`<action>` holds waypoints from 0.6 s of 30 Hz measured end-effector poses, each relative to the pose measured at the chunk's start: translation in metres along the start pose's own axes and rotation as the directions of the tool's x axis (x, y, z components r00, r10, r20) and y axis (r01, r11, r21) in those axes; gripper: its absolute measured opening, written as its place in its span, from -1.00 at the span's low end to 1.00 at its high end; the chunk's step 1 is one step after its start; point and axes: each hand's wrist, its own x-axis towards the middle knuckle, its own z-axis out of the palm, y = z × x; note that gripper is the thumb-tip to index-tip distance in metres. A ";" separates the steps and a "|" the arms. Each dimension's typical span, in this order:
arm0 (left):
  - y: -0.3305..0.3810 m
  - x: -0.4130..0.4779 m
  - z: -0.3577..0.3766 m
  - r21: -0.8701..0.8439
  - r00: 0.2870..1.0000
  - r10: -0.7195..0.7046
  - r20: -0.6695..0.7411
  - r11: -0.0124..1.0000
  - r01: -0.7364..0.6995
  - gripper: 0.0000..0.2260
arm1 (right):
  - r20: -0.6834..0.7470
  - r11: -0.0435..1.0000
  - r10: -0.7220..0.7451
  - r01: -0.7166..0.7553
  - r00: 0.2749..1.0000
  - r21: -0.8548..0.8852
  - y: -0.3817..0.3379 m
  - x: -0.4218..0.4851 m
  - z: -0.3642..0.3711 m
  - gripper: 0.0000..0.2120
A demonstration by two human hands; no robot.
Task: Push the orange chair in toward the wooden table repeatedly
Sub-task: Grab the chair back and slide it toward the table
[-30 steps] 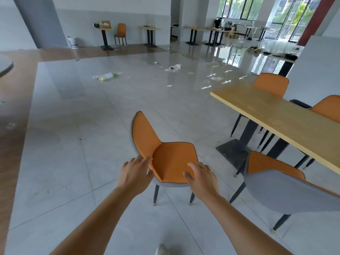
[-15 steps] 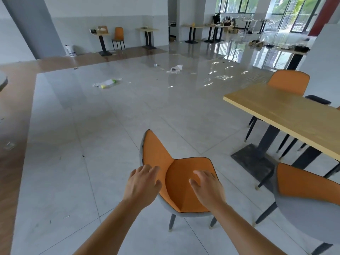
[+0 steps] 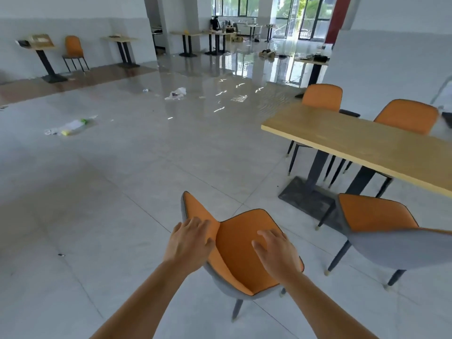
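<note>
The orange chair (image 3: 234,243) with a grey shell and dark legs stands on the tiled floor right in front of me, its seat facing right toward the wooden table (image 3: 367,143). My left hand (image 3: 190,241) rests on the side edge of the backrest with the fingers laid fairly straight over it. On the seat lies my right hand (image 3: 276,250), flat, with its fingers spread. A stretch of floor separates the chair from the table's near corner.
A second orange chair (image 3: 381,223) stands at the table's near side, just right of mine. Two more orange chairs (image 3: 321,96) (image 3: 407,116) stand behind the table. The table's dark base plate (image 3: 308,196) sits on the floor. Litter (image 3: 176,94) lies further out.
The chair now sits lower in view, with its seat turned more toward the table. Both hands stayed on it. My right hand has slid from the seat's edge further onto the seat.
</note>
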 end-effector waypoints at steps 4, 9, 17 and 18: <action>-0.033 0.010 -0.010 0.024 0.990 0.134 0.035 0.991 -0.135 -0.66 | -0.028 0.988 0.150 -0.149 0.988 0.028 -0.045 -0.021 0.014 -0.58; -0.055 0.022 -0.004 0.024 0.965 0.241 0.103 0.969 -0.244 -0.59 | -0.045 0.968 0.250 -0.249 0.967 0.029 -0.082 -0.034 0.027 -0.69; -0.082 0.072 0.020 0.030 0.930 0.326 0.171 0.942 -0.335 -0.58 | -0.046 0.947 0.318 -0.315 0.947 0.054 -0.087 -0.002 0.055 -0.71; -0.084 0.080 0.022 0.039 0.927 0.332 0.174 0.938 -0.344 -0.58 | -0.047 0.948 0.317 -0.314 0.947 0.060 -0.087 0.006 0.059 -0.70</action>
